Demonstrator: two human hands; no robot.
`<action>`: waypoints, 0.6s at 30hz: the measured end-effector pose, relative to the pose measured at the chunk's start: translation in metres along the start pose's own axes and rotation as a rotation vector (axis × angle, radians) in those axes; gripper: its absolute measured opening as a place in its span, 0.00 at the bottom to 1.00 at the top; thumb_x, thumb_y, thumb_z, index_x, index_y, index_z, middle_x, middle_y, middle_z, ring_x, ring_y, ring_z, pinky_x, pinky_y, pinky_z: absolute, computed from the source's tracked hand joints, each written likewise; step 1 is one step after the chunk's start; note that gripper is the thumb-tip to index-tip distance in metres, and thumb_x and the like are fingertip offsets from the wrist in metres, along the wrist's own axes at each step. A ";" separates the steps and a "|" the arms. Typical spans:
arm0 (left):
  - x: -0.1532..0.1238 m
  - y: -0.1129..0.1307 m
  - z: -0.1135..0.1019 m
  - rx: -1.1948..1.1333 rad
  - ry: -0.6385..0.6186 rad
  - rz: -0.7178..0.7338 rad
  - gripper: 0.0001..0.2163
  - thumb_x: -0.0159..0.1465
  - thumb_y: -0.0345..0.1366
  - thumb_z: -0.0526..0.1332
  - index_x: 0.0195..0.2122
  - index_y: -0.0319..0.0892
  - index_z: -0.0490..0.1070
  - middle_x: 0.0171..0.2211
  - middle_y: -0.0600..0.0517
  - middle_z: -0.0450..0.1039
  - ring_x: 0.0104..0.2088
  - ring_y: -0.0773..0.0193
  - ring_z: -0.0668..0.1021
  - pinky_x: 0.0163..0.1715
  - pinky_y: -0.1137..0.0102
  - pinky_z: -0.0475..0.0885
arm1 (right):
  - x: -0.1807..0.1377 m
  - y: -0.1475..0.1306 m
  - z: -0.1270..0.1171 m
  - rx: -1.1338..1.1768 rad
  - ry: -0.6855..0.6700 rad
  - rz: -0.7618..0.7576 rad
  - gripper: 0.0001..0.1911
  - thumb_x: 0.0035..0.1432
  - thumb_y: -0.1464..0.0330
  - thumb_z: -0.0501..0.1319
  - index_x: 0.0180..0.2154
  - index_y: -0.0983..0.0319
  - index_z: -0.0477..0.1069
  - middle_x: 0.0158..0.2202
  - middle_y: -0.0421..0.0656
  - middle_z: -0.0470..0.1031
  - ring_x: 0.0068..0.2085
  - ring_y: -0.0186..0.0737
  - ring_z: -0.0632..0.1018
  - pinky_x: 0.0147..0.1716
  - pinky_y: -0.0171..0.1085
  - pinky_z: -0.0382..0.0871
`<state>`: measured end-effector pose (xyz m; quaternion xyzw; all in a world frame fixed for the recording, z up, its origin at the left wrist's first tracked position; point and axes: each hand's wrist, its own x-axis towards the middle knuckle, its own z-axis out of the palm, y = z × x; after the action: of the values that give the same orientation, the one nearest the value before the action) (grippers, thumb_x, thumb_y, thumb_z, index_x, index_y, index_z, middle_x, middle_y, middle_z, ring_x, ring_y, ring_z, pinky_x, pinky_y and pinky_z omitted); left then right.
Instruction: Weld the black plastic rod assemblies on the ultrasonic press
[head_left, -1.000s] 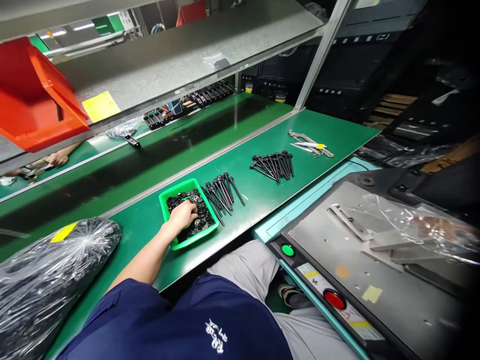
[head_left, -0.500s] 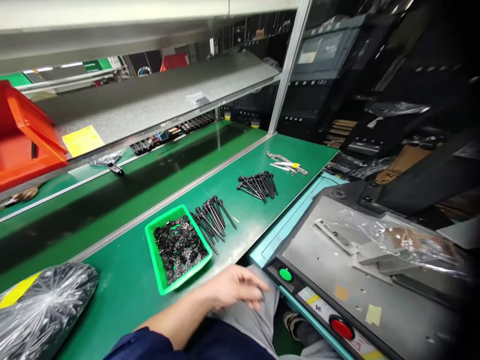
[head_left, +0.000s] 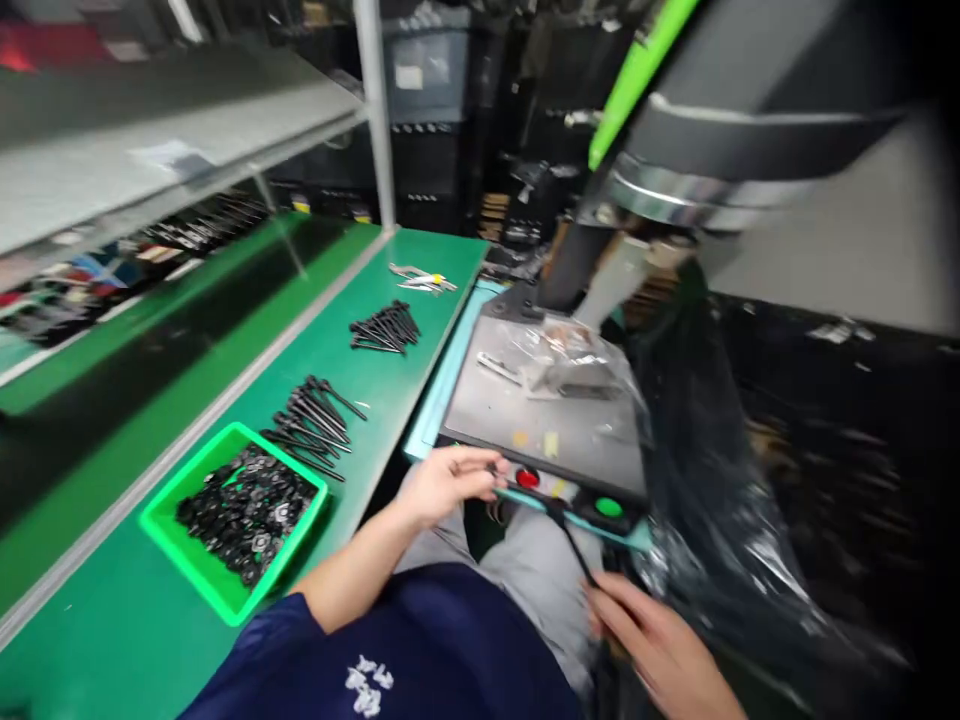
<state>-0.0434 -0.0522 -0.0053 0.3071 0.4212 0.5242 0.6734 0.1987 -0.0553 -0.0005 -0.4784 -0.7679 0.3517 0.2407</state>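
My left hand [head_left: 448, 482] hovers over my lap by the front edge of a machine's control panel, its fingers pinched on a small dark piece that I cannot name. My right hand [head_left: 651, 640] comes in from the lower right. It grips the end of a long black bolt [head_left: 571, 545], which slants up toward the left hand. A green tray [head_left: 174, 503] of small black washers stands on the green bench to my left. Two heaps of black bolts lie beyond it, one near [head_left: 315, 415] and one farther [head_left: 386, 330].
The panel has a red button [head_left: 527, 478] and a green button [head_left: 609, 508], in front of a grey metal plate [head_left: 517, 415] bearing a clear plastic bag [head_left: 570, 350]. A press head [head_left: 712, 160] hangs above. Black plastic sheeting [head_left: 712, 500] drapes right. Hand tools [head_left: 424, 282] lie at the bench's far end.
My left hand left the washer tray and swung right to the control panel. My right hand came into view holding a bolt. The view turned right toward the machine.
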 end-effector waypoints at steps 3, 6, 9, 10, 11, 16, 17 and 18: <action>0.001 0.013 -0.005 -0.008 0.013 -0.025 0.23 0.50 0.39 0.75 0.46 0.38 0.77 0.47 0.41 0.79 0.47 0.53 0.81 0.43 0.63 0.77 | -0.012 -0.001 0.003 0.064 -0.080 0.015 0.13 0.67 0.57 0.55 0.40 0.53 0.77 0.29 0.42 0.76 0.31 0.43 0.79 0.28 0.40 0.75; -0.003 0.016 -0.012 -0.029 0.031 -0.040 0.20 0.51 0.38 0.74 0.45 0.39 0.78 0.47 0.42 0.80 0.49 0.53 0.80 0.44 0.63 0.78 | 0.005 0.000 0.012 0.113 -0.097 -0.067 0.13 0.68 0.61 0.54 0.42 0.59 0.75 0.34 0.43 0.78 0.34 0.41 0.78 0.36 0.39 0.74; -0.006 0.015 -0.017 -0.026 0.048 -0.045 0.20 0.50 0.36 0.75 0.44 0.38 0.78 0.47 0.41 0.80 0.47 0.53 0.81 0.42 0.63 0.79 | 0.015 0.003 0.016 0.084 -0.078 -0.139 0.12 0.69 0.64 0.54 0.43 0.60 0.75 0.37 0.44 0.78 0.37 0.41 0.79 0.37 0.38 0.73; -0.006 0.015 -0.018 -0.018 0.049 -0.051 0.20 0.50 0.36 0.75 0.44 0.38 0.78 0.47 0.41 0.80 0.47 0.53 0.81 0.42 0.63 0.79 | 0.016 0.004 0.015 0.064 -0.070 -0.158 0.11 0.69 0.65 0.54 0.44 0.60 0.75 0.38 0.45 0.78 0.37 0.41 0.79 0.38 0.39 0.73; -0.005 0.015 -0.019 -0.008 0.048 -0.056 0.20 0.49 0.36 0.75 0.43 0.38 0.78 0.47 0.41 0.80 0.46 0.52 0.81 0.41 0.63 0.79 | 0.014 0.006 0.015 0.041 -0.061 -0.175 0.11 0.69 0.65 0.54 0.45 0.59 0.74 0.38 0.45 0.79 0.38 0.41 0.79 0.39 0.39 0.74; 0.006 0.016 -0.021 0.074 0.032 -0.058 0.19 0.47 0.35 0.76 0.41 0.37 0.79 0.48 0.40 0.79 0.47 0.51 0.81 0.40 0.64 0.79 | 0.007 0.006 0.009 -0.051 0.011 -0.219 0.12 0.69 0.66 0.54 0.48 0.59 0.74 0.41 0.47 0.79 0.42 0.44 0.79 0.44 0.42 0.75; 0.007 0.016 -0.021 0.086 0.027 -0.063 0.19 0.47 0.35 0.76 0.41 0.38 0.79 0.48 0.40 0.79 0.47 0.51 0.81 0.39 0.64 0.80 | 0.007 0.005 0.008 -0.050 0.018 -0.217 0.13 0.69 0.66 0.53 0.48 0.59 0.74 0.41 0.47 0.79 0.42 0.44 0.79 0.44 0.42 0.75; 0.009 0.016 -0.021 0.094 0.020 -0.071 0.19 0.47 0.35 0.76 0.41 0.38 0.79 0.48 0.40 0.79 0.47 0.51 0.81 0.38 0.64 0.80 | 0.007 0.005 0.007 -0.041 0.020 -0.211 0.13 0.69 0.66 0.53 0.48 0.59 0.74 0.41 0.47 0.79 0.42 0.44 0.79 0.44 0.42 0.74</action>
<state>-0.0679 -0.0399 -0.0034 0.3180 0.4626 0.4828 0.6721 0.1934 -0.0496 -0.0082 -0.4032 -0.8184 0.3040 0.2741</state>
